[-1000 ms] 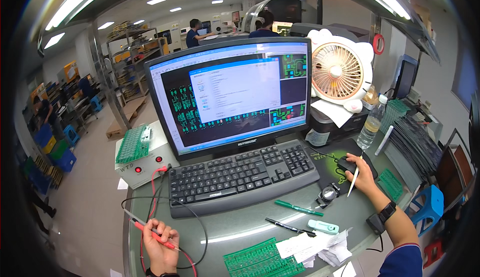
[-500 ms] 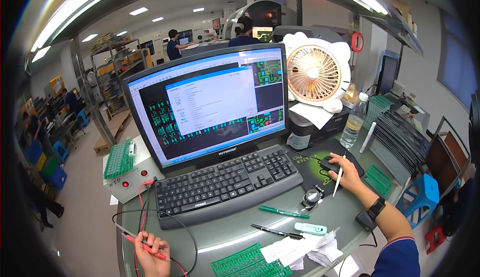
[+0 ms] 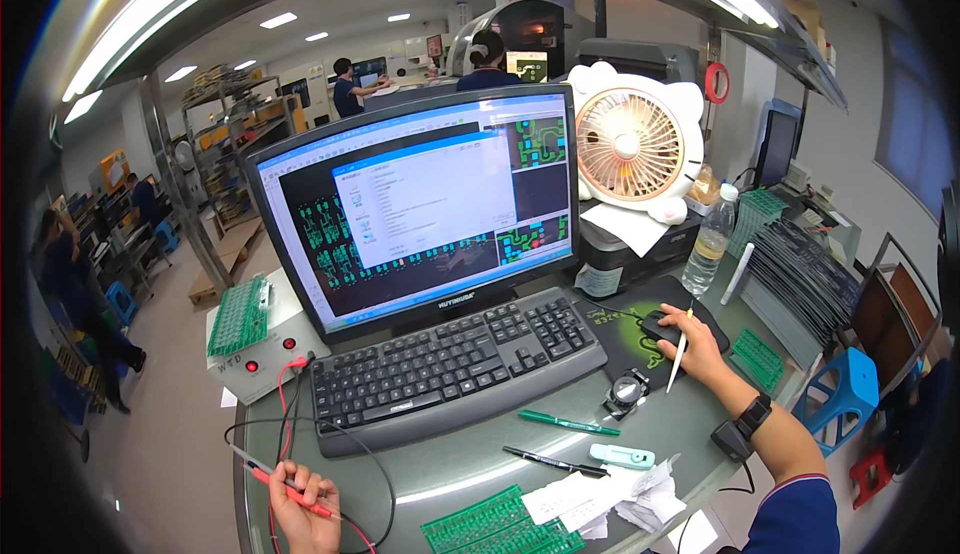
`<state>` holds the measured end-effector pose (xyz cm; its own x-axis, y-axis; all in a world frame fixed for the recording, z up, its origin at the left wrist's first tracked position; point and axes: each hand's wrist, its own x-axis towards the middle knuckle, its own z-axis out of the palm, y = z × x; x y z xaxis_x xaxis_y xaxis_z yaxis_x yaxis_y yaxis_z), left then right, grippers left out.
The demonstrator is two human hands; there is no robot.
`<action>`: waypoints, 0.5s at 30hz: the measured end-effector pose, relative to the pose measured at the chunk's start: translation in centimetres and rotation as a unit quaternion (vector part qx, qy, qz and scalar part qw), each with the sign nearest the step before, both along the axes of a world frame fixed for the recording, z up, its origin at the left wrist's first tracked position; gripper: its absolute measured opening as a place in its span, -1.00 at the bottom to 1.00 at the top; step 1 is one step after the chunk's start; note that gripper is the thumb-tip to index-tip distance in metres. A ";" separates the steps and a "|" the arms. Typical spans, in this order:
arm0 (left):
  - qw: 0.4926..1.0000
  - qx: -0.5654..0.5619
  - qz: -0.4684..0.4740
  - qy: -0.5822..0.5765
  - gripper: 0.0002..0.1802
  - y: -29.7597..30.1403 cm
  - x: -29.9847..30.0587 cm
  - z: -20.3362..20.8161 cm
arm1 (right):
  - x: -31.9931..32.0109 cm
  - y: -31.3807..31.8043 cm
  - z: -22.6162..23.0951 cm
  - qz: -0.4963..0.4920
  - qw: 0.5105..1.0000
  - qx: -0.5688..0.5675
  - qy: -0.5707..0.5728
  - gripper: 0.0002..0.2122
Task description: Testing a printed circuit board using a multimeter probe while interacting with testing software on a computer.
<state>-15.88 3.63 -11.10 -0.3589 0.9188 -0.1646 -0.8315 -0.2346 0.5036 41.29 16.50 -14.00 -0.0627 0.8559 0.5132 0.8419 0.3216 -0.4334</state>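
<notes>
Red-handled probe (image 3: pixel 262 476), slim, in left grip (image 3: pixel 307 519), slender white stick (image 3: pixel 677 362) in right grip (image 3: pixel 702 347)

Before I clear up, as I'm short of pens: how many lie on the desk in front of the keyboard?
2: a green pen close to the keyboard, and a black pen beside the paper scraps, which may hide others.

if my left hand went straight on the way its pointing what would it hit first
Your left hand would probably meet the looped black cable first, then the pale box with red buttons; the cable's height is unclear.
</notes>
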 end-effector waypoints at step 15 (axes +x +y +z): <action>1.000 0.000 -0.001 -0.003 -0.82 -0.1 0.4 0.3 | 0.0 0.0 0.2 -0.008 1.000 0.001 -0.004 -0.63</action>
<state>-15.49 3.56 -10.80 -0.3567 0.9194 -0.1658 -0.8344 -0.2338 0.4991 41.26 16.46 -13.85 -0.0534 0.8559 0.5144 0.8499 0.3094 -0.4266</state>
